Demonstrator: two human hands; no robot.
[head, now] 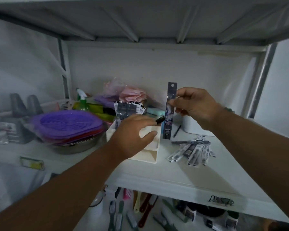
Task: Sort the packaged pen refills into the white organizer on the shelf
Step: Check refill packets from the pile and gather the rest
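Several refill packs stand in the organizer; right hand pinches one pack, left hand spread.

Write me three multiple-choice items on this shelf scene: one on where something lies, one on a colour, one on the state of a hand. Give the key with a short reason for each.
1. Where does the loose pile of packaged refills lie?
A. On the shelf, right of the white organizer
B. Inside the purple tray
C. On the shelf above

2. What colour is the ridged tray on top of the stack left of the organizer?
A. Green
B. Purple
C. White

3. What is the right hand doing?
A. Resting flat on the shelf
B. Hanging idle with nothing in it
C. Pinching a long dark refill pack held upright

Key: 1 A, the pile is fanned out on the white shelf surface beside the organizer's right side. 2 B, the top tray is plainly purple. 3 C, thumb and fingers close on the pack's upper part, which stands vertical above the shelf.
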